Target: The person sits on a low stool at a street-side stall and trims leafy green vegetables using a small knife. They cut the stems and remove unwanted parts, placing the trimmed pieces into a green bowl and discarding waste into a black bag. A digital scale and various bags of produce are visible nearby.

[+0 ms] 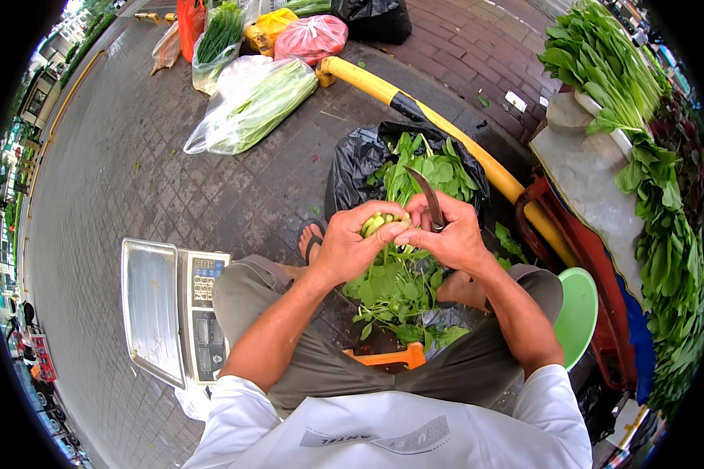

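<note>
My left hand (350, 244) is closed around a bunch of green vegetable stems (374, 225), their pale ends showing above the fingers. My right hand (455, 237) grips a small curved knife (425, 190), its blade pointing up and away from me. Its fingertips meet the stems beside my left hand. Just beyond my hands stands an open black plastic bag (350, 166) with leafy greens (446, 173) in it. Below my hands, between my feet, lie loose leaves (395, 291). Whether some of these leaves belong to the held bunch is hidden by my hands.
A weighing scale (152, 309) stands at my left knee. Beyond the bag runs a yellow rail (469, 148). At right are a green basin (577, 316) and a stall with leafy greens (602, 66). Bagged vegetables (254, 105) lie at the far left. Part of an orange stool (387, 358) shows beneath me.
</note>
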A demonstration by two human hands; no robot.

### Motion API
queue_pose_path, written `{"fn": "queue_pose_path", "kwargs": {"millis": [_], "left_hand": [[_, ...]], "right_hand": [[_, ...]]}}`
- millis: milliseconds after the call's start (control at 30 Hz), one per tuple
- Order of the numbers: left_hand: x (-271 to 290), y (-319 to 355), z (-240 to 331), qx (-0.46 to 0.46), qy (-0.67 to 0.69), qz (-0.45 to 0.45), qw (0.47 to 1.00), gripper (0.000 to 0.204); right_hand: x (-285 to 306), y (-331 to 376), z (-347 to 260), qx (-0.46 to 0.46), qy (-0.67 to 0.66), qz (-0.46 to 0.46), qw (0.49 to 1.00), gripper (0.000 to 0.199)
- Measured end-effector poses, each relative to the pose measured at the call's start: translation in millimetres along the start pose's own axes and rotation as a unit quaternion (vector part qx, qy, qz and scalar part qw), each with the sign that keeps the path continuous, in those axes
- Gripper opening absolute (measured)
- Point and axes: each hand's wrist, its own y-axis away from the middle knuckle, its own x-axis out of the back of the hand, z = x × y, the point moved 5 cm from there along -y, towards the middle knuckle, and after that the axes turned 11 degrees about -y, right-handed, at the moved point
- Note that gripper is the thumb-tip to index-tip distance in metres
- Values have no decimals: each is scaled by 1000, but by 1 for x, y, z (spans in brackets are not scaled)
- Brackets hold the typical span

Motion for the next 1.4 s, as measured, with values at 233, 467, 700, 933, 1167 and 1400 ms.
{"fn": "queue_pose_path", "kwargs": {"millis": [233,467,700,933,1167,1400], "left_hand": [[0,0,-16,148,166,27,974,23],[5,-4,-17,173,252,70,949,23],[10,-4,-21,168,164,118,965,25],[10,-3,-38,204,244,174,932,26],[5,-2,-43,234,212,168,934,29],[9,-4,-49,210,107,168,957,22]], "right_hand": [[-7,-2,13,-20,-58,21,998,31],[-22,4,32,-59,-14,2,998,20],[-40,9,33,-99,-117,34,988,25],[-49,15,45,-40,-30,90,995,28],[-48,18,49,-52,24,89,994,24],[-56,20,48,-46,-13,77,996,25]]}}
